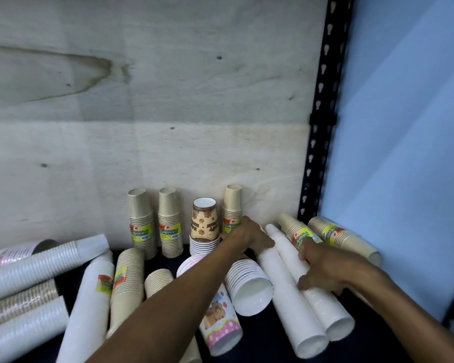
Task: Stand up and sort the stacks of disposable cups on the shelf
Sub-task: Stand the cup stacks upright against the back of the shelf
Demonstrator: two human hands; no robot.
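Four cup stacks stand upright against the back board: two tan ones (pixel 141 221) (pixel 170 221), a brown patterned one (pixel 204 226) and a third tan stack (pixel 232 204). My left hand (pixel 247 238) is wrapped around the base of that third tan stack. Two long white stacks lie side by side on the shelf; my right hand (pixel 325 265) grips the right one (pixel 328 315) from above, thumb between it and its neighbour (pixel 288 297). Two tan stacks (pixel 298 230) (pixel 344 237) lie behind my right hand.
Several more stacks lie on the dark shelf floor (pixel 262 336): a short white one (pixel 249 286), a pink patterned one (pixel 220 328), a tan one (pixel 127 279) and white ones (pixel 37 265) at the left. A black slotted upright (pixel 323 100) and a blue wall (pixel 404 127) close the right side.
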